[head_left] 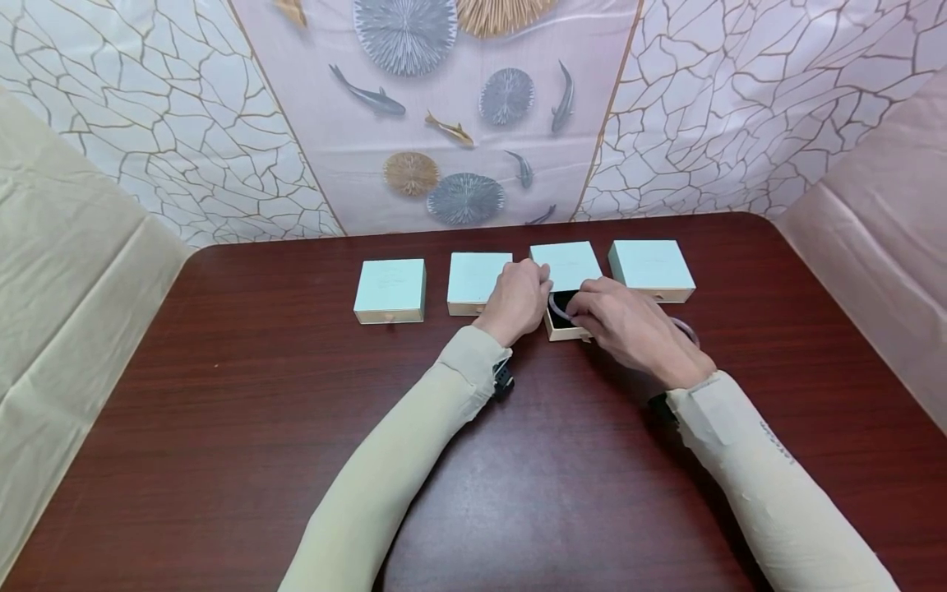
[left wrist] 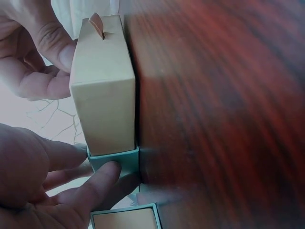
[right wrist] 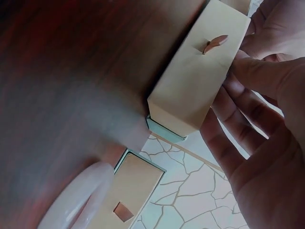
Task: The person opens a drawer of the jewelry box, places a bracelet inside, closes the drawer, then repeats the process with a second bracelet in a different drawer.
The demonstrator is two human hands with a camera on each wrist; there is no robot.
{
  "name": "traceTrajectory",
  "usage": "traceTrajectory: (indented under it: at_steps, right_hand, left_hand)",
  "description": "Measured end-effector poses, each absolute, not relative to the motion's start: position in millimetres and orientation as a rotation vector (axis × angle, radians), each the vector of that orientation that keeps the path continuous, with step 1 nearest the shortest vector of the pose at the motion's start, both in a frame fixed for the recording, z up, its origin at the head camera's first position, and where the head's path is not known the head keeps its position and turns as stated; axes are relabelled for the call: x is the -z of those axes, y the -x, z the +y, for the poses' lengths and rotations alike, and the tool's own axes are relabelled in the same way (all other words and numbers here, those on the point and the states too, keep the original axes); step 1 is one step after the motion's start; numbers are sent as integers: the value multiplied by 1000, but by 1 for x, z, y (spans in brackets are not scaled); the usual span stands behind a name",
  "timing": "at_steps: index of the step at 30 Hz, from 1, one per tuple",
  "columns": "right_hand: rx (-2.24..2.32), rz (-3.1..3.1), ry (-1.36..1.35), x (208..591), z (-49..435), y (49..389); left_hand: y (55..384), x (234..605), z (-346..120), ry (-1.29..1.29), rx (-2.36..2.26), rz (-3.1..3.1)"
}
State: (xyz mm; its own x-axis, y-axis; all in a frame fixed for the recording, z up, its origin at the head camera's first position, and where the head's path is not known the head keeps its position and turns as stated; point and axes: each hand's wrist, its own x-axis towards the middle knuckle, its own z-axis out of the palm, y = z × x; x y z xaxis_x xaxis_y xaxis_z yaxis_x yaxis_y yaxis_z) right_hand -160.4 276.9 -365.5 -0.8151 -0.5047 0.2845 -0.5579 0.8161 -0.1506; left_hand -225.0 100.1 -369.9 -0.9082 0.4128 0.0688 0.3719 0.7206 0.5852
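Note:
A mint drawer box [head_left: 566,265], third from the left, has its cream drawer [left wrist: 106,117] pulled out toward me, showing a black inside. My left hand [head_left: 515,302] holds the mint sleeve at its left front corner, thumb on the side and fingers over the top. Over the drawer, my right hand [head_left: 629,325] pinches a pale grey-violet bangle [head_left: 556,308] that sits partly inside; its far part is hidden by the fingers. A second pale bangle [right wrist: 78,198] is beside the right wrist, in front of the rightmost box. A small tan pull tab [left wrist: 96,26] sticks out from the drawer front.
Closed mint boxes stand along the back: one far left [head_left: 390,288], one by my left hand [head_left: 477,278], one far right [head_left: 653,267]. They rest on a dark red-brown wooden table [head_left: 222,427]. Behind hangs a patterned cloth [head_left: 459,123].

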Motion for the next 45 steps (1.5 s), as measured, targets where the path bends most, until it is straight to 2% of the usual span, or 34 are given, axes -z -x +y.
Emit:
traceTrajectory:
  at_steps: [25,45]
  right_hand:
    - [-424,-2846,-715,369,276,167]
    - [-397,-2820,-750,365,276,163]
  left_hand:
    - [227,371,100,-659,-926,2855]
    - [226,372,102,-662,-929,2883]
